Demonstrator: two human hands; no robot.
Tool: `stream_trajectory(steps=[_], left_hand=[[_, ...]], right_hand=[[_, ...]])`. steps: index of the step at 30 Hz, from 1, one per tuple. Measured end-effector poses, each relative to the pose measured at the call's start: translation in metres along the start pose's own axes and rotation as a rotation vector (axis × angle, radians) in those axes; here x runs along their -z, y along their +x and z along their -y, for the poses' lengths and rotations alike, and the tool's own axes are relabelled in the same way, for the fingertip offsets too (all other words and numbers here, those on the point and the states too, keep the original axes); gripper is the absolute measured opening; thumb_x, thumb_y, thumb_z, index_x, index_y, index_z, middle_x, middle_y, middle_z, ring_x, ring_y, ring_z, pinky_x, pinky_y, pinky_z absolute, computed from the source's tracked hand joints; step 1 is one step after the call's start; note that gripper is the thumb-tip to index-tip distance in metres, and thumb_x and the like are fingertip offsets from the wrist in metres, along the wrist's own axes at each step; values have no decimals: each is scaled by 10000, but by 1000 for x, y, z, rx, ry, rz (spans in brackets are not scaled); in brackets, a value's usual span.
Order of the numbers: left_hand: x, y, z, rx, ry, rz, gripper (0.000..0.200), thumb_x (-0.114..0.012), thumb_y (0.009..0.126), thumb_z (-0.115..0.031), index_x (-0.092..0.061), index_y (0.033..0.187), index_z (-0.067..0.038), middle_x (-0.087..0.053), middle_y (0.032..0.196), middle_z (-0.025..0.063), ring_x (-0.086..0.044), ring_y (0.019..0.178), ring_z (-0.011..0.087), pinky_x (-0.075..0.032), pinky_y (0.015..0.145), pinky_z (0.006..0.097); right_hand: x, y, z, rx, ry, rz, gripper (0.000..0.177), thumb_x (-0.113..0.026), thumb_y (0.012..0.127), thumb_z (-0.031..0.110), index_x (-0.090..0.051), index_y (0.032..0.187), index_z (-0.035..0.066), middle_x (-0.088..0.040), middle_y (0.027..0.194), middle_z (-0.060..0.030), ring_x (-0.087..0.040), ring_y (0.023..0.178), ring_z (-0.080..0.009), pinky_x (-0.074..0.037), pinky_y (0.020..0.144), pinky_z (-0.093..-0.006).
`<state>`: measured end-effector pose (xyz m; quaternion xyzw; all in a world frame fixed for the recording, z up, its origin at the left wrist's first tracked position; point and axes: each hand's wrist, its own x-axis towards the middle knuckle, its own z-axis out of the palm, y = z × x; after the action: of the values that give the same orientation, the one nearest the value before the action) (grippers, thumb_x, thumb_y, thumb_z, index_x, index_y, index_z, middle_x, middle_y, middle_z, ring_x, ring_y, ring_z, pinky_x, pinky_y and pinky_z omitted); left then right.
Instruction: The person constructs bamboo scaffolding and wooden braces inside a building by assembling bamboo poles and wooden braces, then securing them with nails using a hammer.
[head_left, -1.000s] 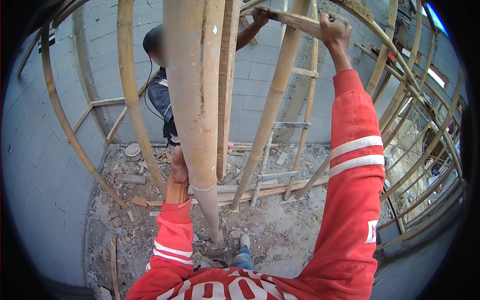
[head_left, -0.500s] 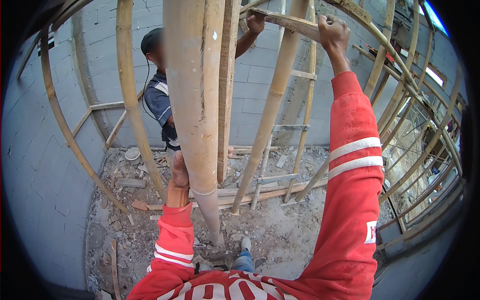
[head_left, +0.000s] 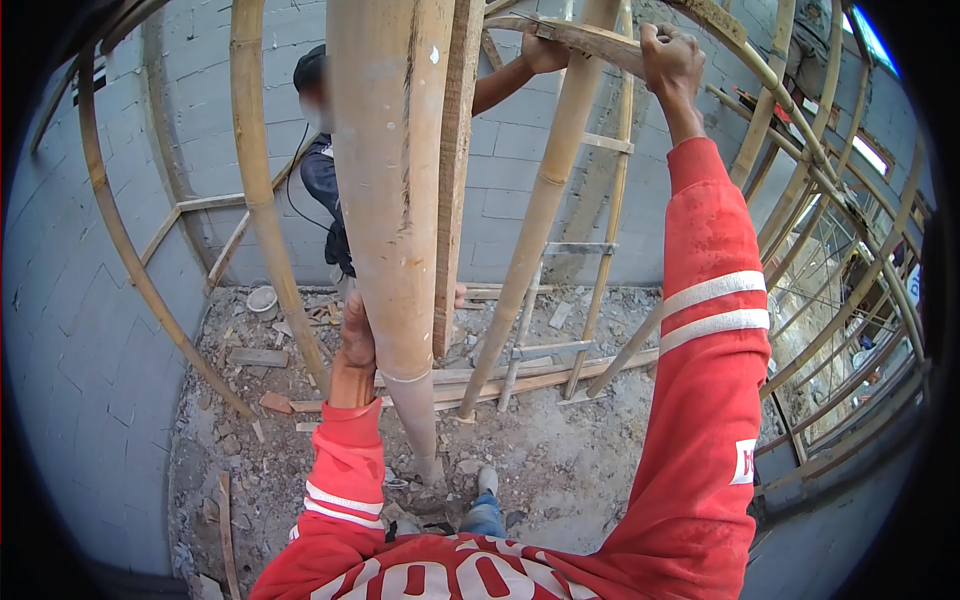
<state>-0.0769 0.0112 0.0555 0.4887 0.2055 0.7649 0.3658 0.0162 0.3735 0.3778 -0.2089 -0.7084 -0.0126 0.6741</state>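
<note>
A thick bamboo pole (head_left: 395, 200) stands upright right in front of me, with a long wooden plank (head_left: 455, 190) against its right side. Low on the pole, my left hand (head_left: 357, 335) is closed around it; fingertips show past the plank's right edge. My right hand (head_left: 673, 62) is raised at upper right, its fingers closed on the end of a short wooden board (head_left: 600, 45). This board runs leftward, near the top of a leaning bamboo pole (head_left: 548, 190). A co-worker's hand (head_left: 543, 52) is at the board's other end.
The co-worker (head_left: 325, 180) stands behind the pole, partly hidden. Other bamboo props (head_left: 262, 190) surround me, and a ladder-like frame (head_left: 600, 250) stands behind. Rubble and wood scraps (head_left: 258, 357) lie on the ground beside a bucket (head_left: 262, 300). Grey block walls (head_left: 90, 330) enclose the space.
The co-worker's hand has shifted right along the short board, the arm reaching farther past the plank. My two hands keep their holds, with the view moved slightly.
</note>
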Motion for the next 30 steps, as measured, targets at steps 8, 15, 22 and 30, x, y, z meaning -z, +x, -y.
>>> stream_trajectory(steps=[8, 15, 22, 30], left_hand=[[0, -16, 1, -126, 96, -289, 959, -547, 860, -722, -406, 1423, 43, -588, 1249, 279, -618, 1129, 368, -497, 993, 443], [-144, -19, 59, -820, 1130, -113, 261, -718, 751, -216, -622, 905, -30, -613, 793, 100, -601, 727, 208, -487, 659, 337], [-41, 239, 162, -126, 1080, -768, 828, -869, 665, -390, -490, 1288, 4, -595, 1225, 241, -596, 1158, 336, -487, 967, 427], [58, 395, 184, 15, 1043, -692, 929, -920, 533, -427, -544, 1291, -45, -667, 1185, 199, -644, 1115, 345, -511, 974, 421]], right_hand=[[5, -1, 4, 48, -50, 14, 444, -561, 822, 422, -779, 988, 72, -730, 942, -235, -697, 915, -438, -528, 886, -466], [5, 1, 12, 158, -12, -89, 295, -613, 816, 297, -720, 792, 23, -675, 822, -249, -670, 795, -427, -526, 751, -471], [8, -5, 22, 138, 8, -77, 339, -596, 839, 324, -721, 769, 17, -676, 817, -260, -665, 801, -446, -521, 756, -481], [14, -7, 26, 93, -26, -42, 362, -596, 798, 346, -796, 914, 68, -725, 926, -261, -704, 900, -435, -545, 884, -479]])
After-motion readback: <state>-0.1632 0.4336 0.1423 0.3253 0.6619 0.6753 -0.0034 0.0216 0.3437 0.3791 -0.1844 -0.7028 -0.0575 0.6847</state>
